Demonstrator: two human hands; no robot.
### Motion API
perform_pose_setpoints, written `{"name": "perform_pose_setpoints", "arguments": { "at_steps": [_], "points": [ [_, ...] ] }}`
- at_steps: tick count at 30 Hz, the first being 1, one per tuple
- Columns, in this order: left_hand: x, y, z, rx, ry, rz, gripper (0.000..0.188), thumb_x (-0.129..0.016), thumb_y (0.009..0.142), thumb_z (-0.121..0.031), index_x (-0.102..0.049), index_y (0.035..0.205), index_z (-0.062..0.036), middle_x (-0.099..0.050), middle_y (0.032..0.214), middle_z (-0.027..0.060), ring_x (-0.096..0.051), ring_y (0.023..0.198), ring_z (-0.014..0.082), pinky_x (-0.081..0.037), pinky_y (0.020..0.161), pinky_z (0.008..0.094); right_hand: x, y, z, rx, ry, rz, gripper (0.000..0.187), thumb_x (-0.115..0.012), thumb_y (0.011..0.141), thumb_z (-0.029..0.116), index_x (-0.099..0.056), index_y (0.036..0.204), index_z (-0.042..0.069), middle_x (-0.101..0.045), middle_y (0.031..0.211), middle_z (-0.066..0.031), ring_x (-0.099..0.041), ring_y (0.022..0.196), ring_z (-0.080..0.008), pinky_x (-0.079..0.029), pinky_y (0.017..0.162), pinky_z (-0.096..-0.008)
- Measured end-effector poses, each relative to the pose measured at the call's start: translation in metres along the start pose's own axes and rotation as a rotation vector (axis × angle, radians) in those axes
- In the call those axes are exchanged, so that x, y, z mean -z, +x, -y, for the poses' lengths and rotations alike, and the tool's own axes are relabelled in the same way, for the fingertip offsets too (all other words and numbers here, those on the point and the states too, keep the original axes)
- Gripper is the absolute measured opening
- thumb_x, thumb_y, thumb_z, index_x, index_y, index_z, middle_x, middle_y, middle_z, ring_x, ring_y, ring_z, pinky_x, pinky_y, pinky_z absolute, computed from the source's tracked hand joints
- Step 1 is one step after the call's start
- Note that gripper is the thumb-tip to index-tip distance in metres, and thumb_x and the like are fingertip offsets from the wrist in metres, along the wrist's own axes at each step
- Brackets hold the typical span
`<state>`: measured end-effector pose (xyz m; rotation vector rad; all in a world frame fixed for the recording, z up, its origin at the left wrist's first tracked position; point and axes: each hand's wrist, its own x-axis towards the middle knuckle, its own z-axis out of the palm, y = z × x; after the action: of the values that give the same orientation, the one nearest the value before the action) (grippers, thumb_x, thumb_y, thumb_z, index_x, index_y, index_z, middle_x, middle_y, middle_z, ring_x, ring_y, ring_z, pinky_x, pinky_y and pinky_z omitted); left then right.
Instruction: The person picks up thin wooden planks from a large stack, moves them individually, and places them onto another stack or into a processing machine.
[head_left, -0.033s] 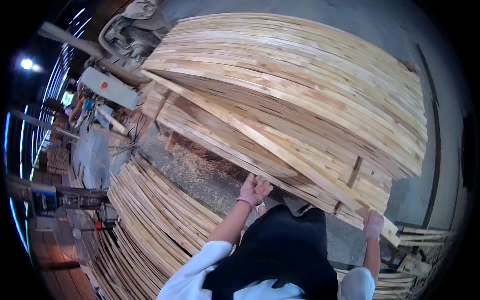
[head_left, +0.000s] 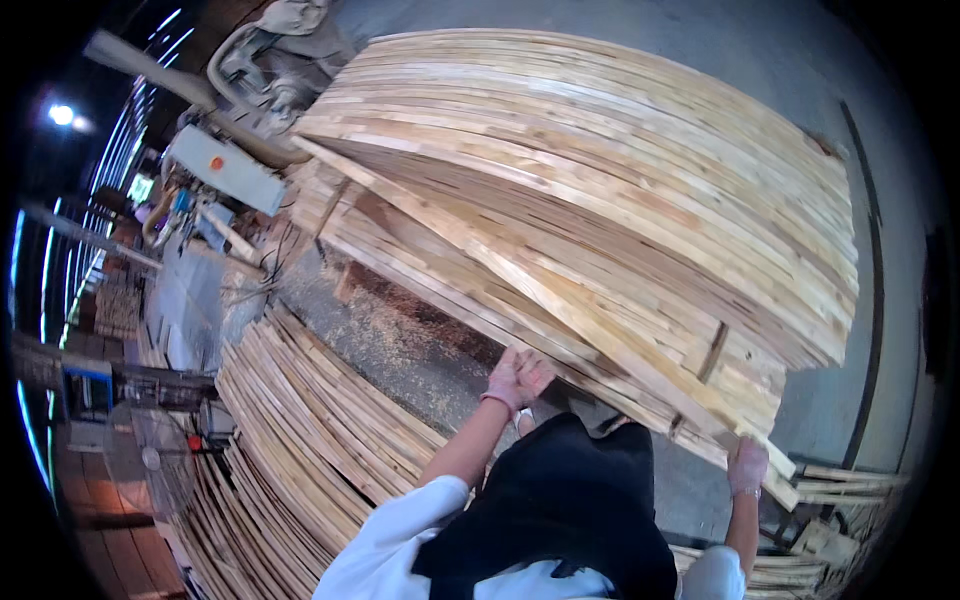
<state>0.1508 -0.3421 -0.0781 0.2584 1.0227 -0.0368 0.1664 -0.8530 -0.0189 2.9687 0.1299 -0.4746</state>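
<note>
A long pale plank (head_left: 520,275) lies slanted across the near face of a tall stack of planks (head_left: 620,180), running from the stack's upper left corner down to its lower right end; the right hand (head_left: 747,466), gloved in a pale pinkish glove, grips that lower end from below, its fingers (head_left: 752,452) clenched round the wood; the left hand (head_left: 516,380), gloved alike, rests against the lower edge of the stack further left, fingers (head_left: 533,368) spread and released, touching the boards without closing on any; both forearms rise from the lower edge, out of white sleeves (head_left: 390,555) on either side of a black apron (head_left: 560,510). Beyond the stack: a second pile of thin slats (head_left: 300,440) fans out at lower left, well apart from the hands; a strip of sawdust-strewn floor (head_left: 400,345) lies between the two piles; a grey machine with a hose (head_left: 265,70) stands at upper left, beside a white cabinet (head_left: 225,165); loose offcuts (head_left: 840,500) lie at lower right; a bright lamp (head_left: 62,115) shines at far left.
</note>
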Motion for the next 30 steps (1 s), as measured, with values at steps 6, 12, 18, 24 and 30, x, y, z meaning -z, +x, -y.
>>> {"name": "perform_pose_setpoints", "arguments": {
  "at_steps": [6,12,18,24,30],
  "points": [
    [-0.008,0.022,-0.034,-0.009,-0.120,0.267,0.064,-0.038,0.088,-0.063,-0.046,0.120,-0.0085,-0.054,0.109,0.0133,-0.052,0.098,0.0297,-0.039,0.096,0.0495,0.011,-0.096,0.027,-0.011,-0.168,0.160,0.038,-0.075,0.064,0.036,-0.060,0.090,0.014,-0.060,0.088,-0.0064,-0.059,0.091,-0.0257,-0.041,0.086,-0.0396],
    [0.015,-0.013,-0.049,0.091,-0.226,0.292,0.044,-0.040,0.090,-0.045,-0.056,0.071,-0.0091,-0.036,0.048,0.0001,-0.041,0.047,0.0183,-0.042,0.064,0.0413,-0.029,-0.159,0.044,0.127,-0.172,-0.125,0.042,-0.069,0.069,0.046,-0.064,0.096,0.014,-0.061,0.085,-0.0105,-0.059,0.085,-0.0301,-0.046,0.076,-0.0434],
    [0.069,-0.019,-0.073,0.042,-0.326,0.858,0.033,-0.040,0.086,-0.039,-0.058,0.087,-0.0110,-0.046,0.056,0.0009,-0.047,0.052,0.0181,-0.036,0.069,0.0333,-0.032,-0.155,0.074,-0.039,0.040,-0.025,0.040,-0.071,0.067,0.039,-0.062,0.100,0.018,-0.059,0.088,-0.0072,-0.057,0.088,-0.0274,-0.045,0.078,-0.0423],
    [0.095,-0.029,-0.104,-0.118,-0.347,0.757,0.049,-0.041,0.084,-0.057,-0.055,0.080,-0.0103,-0.046,0.053,0.0015,-0.050,0.057,0.0201,-0.039,0.067,0.0343,-0.044,-0.101,0.097,0.069,0.025,-0.044,0.035,-0.070,0.067,0.021,-0.060,0.101,0.015,-0.059,0.085,-0.0109,-0.058,0.086,-0.0294,-0.044,0.081,-0.0403],
    [0.055,-0.096,-0.093,-0.267,-0.324,0.270,0.072,-0.035,0.083,-0.073,-0.057,0.100,-0.0063,-0.061,0.093,0.0103,-0.057,0.087,0.0275,-0.048,0.083,0.0436,0.019,-0.063,0.180,0.075,-0.029,0.055,0.070,-0.080,0.062,0.035,-0.050,0.122,0.015,-0.059,0.101,-0.0088,-0.055,0.100,-0.0282,-0.040,0.089,-0.0408]
  ]
}}
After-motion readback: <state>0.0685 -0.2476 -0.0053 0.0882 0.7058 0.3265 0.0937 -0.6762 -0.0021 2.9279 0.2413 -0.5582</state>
